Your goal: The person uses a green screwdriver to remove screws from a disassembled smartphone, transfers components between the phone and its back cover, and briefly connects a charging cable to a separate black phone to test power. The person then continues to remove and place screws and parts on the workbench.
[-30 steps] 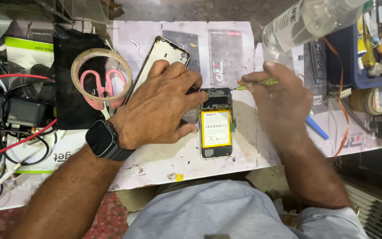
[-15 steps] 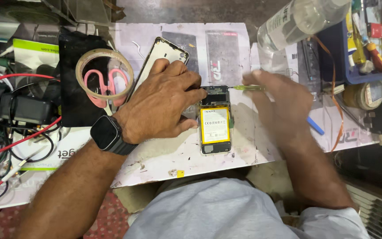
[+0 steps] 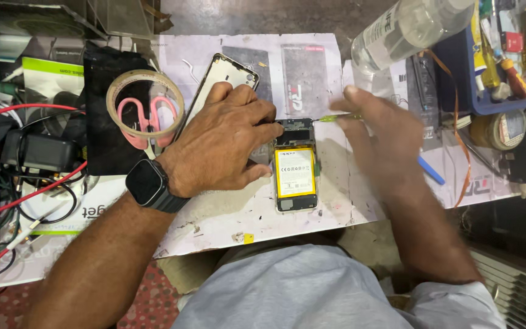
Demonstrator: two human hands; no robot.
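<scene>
Table (image 3: 226,219): covered with a stained white sheet, cluttered at both ends. Left hand (image 3: 223,146): laid palm down beside the opened phone (image 3: 296,164), fingertips pressing its left edge; grasping nothing. Right hand (image 3: 378,137): blurred, fingers pinched round a thin yellow-green screwdriver (image 3: 336,117) whose tip meets the phone's far end. The phone lies flat at centre, back removed, yellow battery (image 3: 295,172) exposed. Detached back cover (image 3: 217,82) lies far left of it. Pink scissors (image 3: 143,122) sit inside a tape roll (image 3: 145,103), further left
</scene>
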